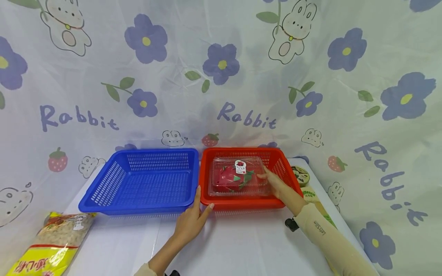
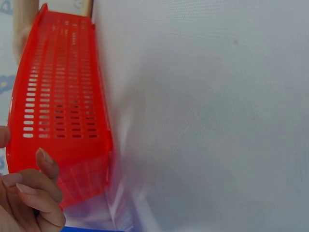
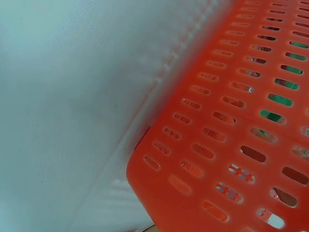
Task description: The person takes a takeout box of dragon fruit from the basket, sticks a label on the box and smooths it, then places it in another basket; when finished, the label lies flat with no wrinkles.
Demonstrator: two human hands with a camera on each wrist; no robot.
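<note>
A clear plastic clamshell box [image 1: 224, 189] with a pink-red dragon fruit [image 1: 229, 177] and a white label sits in the red basket [image 1: 241, 204]. My right hand [image 1: 274, 182] reaches over the basket's right side and grips the box's right end. At the front left corner of the red basket, my left hand [image 1: 190, 222] holds the rim, its thumb on the front edge and its index finger along the gap beside the blue basket [image 1: 138, 209]. In the left wrist view, the other left fingers [image 2: 41, 191] curl below the rim. The right hand is outside the right wrist view.
The blue basket stands left of the red one. A bag of pale snacks [image 1: 55, 241] lies at the front left. Along the right side are a round tin [image 1: 300, 175] and a green-and-cream package [image 1: 310, 194], partly behind the right arm. A patterned curtain [image 1: 186, 92] hangs behind.
</note>
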